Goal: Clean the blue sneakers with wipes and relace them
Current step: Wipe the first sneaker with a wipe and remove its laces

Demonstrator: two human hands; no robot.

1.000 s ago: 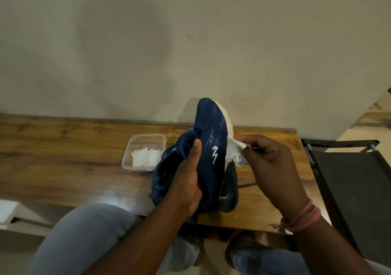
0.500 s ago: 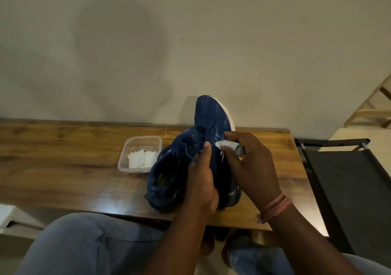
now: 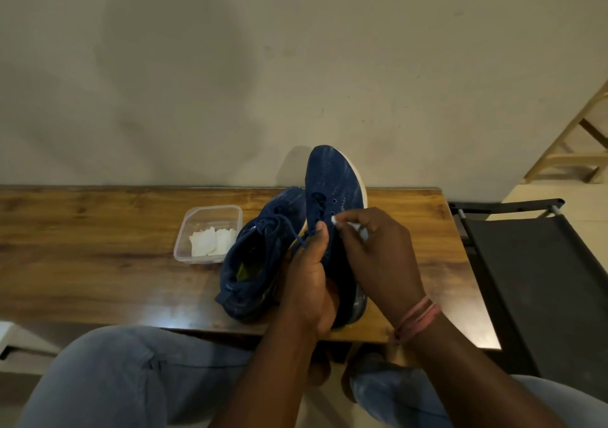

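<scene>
On the table (image 3: 98,263), left hand (image 3: 307,282) fingers grip upright sneaker (image 3: 332,190) (mesh, white-edged); right hand (image 3: 378,256) pinches wipe (image 3: 339,219).

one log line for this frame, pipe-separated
phase: wiping | left hand: holds upright sneaker | right hand: pinches wipe by eyelets | second sneaker: on table

You wore light blue jeans (image 3: 108,375), faded pale over both knees. Your forearms were bare, with no sleeves showing, and your right wrist (image 3: 415,320), just behind the gripping right hand (image 3: 378,256), carried several loops of pinkish-red thread band.
</scene>
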